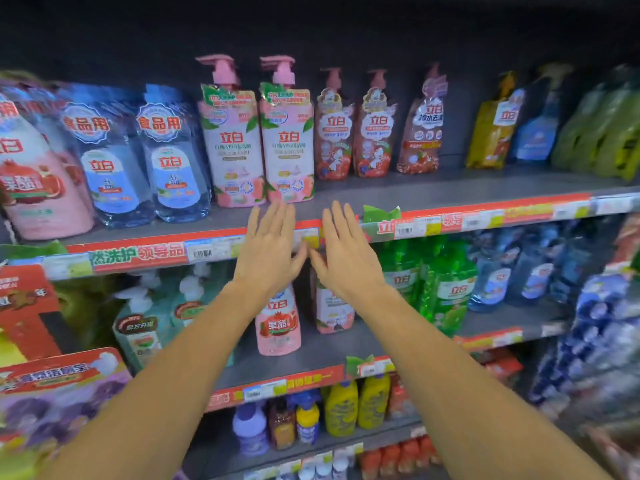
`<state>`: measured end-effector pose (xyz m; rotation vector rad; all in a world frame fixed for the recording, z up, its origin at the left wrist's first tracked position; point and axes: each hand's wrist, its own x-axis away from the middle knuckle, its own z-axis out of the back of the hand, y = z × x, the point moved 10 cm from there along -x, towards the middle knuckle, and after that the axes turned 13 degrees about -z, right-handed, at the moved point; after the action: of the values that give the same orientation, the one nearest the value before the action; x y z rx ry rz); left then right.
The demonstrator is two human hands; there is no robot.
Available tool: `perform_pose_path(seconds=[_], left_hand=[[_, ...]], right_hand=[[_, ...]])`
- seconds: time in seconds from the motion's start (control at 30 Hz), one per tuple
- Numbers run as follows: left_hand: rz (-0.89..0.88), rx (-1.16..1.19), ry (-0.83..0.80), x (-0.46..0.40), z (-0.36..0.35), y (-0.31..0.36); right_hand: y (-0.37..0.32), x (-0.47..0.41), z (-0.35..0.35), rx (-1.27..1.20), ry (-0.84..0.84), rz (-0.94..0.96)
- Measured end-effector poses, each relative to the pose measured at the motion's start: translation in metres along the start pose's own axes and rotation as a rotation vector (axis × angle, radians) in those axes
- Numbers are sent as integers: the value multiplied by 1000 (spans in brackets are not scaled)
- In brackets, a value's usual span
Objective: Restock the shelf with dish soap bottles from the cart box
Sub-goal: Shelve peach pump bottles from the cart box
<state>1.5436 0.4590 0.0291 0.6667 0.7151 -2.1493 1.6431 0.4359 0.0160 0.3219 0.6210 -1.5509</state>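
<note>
Presently both hands are raised in front of the shelf edge, backs to the camera, neither holding anything. Left hand (268, 249): fingers straight and loosely spread, fingertips just below the base of the right-hand one of two pink pump bottles (287, 140). Right hand (344, 252): fingers straight, slightly fanned, tips level with the top shelf (433, 190) front; thumbs of the two hands nearly meet. Directly above the left hand the two pink pump bottles stand upright, side by side, touching. Left of them, two clear blue bottles (145, 161). Above and right of the right hand, smaller red pump bottles (353, 129) stand further back. Below the wrists, on the lower shelf, a pink bottle (277, 327) stands upright. Cart box not in view.
</note>
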Motion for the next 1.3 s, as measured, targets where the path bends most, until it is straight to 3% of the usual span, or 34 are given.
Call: perform_pose_path(seconds=[0.17, 0.47, 0.6, 0.97, 1.3], left_hand=[[-203, 201, 36, 24, -25, 81], [-324, 451, -330, 72, -97, 226], [-415, 482, -381, 72, -102, 298], [-764, 581, -447, 83, -85, 543], [-896, 598, -453, 59, -56, 752]], right_hand=[[45, 54, -17, -10, -73, -90], [178, 191, -33, 169, -356, -431], [247, 251, -23, 216, -402, -590], [411, 444, 62, 268, -485, -1127], [567, 547, 135, 246, -481, -1268]])
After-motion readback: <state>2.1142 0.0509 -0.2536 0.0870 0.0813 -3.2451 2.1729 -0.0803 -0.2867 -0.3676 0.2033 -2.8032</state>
